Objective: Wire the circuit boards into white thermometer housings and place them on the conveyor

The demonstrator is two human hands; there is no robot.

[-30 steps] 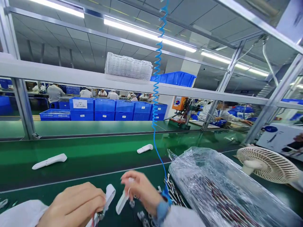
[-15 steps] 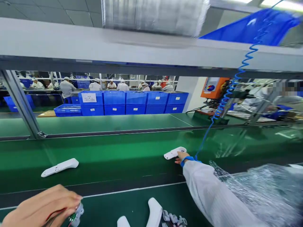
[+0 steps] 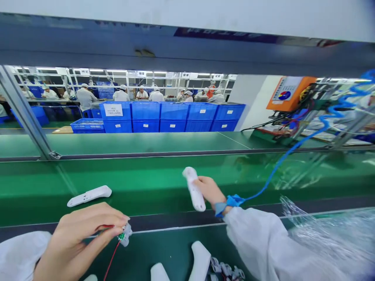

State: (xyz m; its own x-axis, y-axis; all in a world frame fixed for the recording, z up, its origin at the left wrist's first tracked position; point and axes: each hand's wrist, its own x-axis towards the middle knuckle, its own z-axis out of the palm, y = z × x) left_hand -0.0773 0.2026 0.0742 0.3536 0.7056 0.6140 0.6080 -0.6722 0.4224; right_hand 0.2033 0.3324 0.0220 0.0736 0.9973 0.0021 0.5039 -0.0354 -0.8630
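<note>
The right grip (image 3: 211,191) is closed on a white housing (image 3: 193,193), seemingly light, stiff, best held mid-body; the left grip (image 3: 83,236) pinches a likely fragile wired grey part (image 3: 126,235).

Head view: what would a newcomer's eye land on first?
Likely the white part in the right hand, mid-view over the bright green surface. Then the left hand, lower left, pinching a small grey piece with a red wire. Blue bins stand stacked behind.
</note>
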